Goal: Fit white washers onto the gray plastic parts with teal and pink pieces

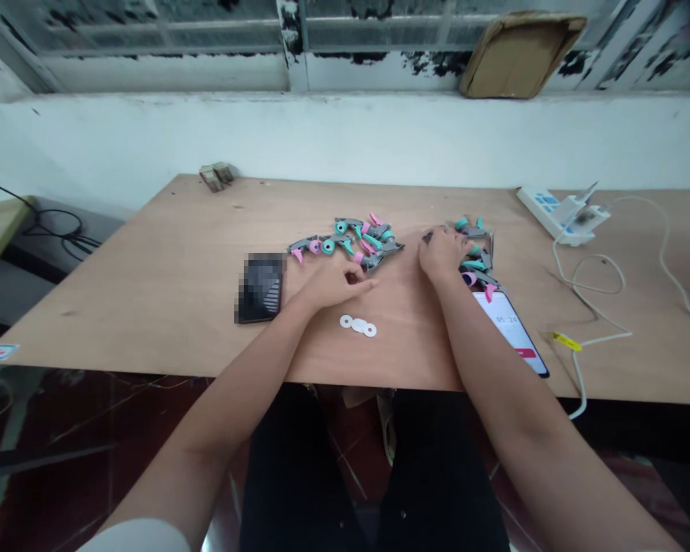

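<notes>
Forearms [247, 368] over plywood bench [149, 307]: left hand [336, 284] half-curled, empty, near three white washers [357, 325]; right hand [444, 254] spread on right parts pile [476, 261], hold unclear; middle parts pile [368, 241] loose, nothing visibly assembled.

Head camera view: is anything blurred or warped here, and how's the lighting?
In the head view, the light is soft, with only faint shadows beside the left hand and right hand; the wide lens bows the window frame near the top, and a mosaic blur covers the dark phone.
</notes>
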### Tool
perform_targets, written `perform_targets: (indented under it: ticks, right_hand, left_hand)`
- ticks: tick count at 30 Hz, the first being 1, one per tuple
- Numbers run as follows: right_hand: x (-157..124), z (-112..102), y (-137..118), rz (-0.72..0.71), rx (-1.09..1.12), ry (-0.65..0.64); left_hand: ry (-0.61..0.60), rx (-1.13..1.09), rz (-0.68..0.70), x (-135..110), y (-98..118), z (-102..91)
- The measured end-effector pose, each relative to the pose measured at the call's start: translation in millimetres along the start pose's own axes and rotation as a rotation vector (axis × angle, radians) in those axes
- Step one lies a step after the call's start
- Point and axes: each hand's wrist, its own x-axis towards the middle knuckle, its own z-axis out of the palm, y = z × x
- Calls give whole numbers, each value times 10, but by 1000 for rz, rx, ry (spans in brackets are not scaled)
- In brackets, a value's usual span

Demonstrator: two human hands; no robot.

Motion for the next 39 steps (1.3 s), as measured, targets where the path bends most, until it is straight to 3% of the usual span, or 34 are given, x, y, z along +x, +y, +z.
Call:
perform_targets:
  ticks: [3,5,8,11,14,17,21,23,26,30,36,39]
  right_hand:
    - [-117,-30,-61,-22,70,12]
    - [-174,-40,-93,-32,183,53]
    - [-182,-22,-132,-100,537,229]
    - [-139,35,-198,-59,1104,307]
    - [-116,87,-283,181,1685,101]
    - [-150,92,-353,260,1985,-247]
    - [-286,65,-467,255,2048,-402]
    - [-376,65,-548,224,2052,-446]
    - [-500,83,-667,169,2035,-509]
    - [-601,102,-755,111,2014,-565]
    - [-680,40,-764,62,1906,-678]
    - [-725,-13,-763,30,1874,-677]
  left_hand:
    - [-237,-29,-12,-131,124,-101]
    - [-330,62,20,-222,196,-121]
    - [-346,161,91,-332,260,-73]
    - [-315,153,112,-398,264,7]
    - [-271,80,115,-395,227,55]
    - [-68,-126,50,-266,159,52]
    - [315,-395,1,65,46,18]
    - [430,-473,22,205,5,30]
    - [481,-491,50,294,-31,100]
    - [539,-323,117,253,-72,182]
    - [633,-103,162,206,-117,124]
    - [652,-79,149,212,-139,100]
